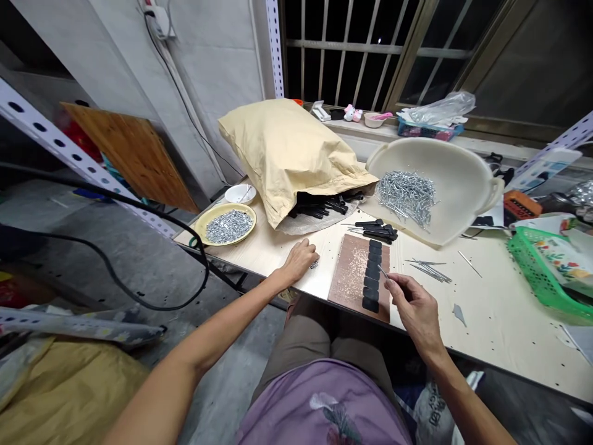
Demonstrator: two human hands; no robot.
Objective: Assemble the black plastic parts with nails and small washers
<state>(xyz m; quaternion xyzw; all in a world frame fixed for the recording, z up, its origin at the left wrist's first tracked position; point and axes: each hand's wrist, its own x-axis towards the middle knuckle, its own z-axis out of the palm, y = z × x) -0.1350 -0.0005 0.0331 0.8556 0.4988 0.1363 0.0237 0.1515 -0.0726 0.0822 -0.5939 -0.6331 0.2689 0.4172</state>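
My right hand (417,309) pinches a thin metal pin (382,272), its tip over a row of black plastic pieces (372,272). The row lies along the right side of a brown board (345,278) speckled with pale worn marks. Left of the board, my left hand (300,261) rests on the table with curled fingers, beside a few small metal bits (314,264). What its fingertips hold, if anything, is hidden. Several loose metal pins (430,270) lie right of the board. Black-handled pieces with metal shafts (377,230) lie beyond it.
A large tan sack (296,148) spills black parts at the back. Left of it are a yellow dish of small metal parts (198,228) and a white bowl (241,193). A big cream basin (463,179) holds many metal pins; a green basket (532,259) stands far right.
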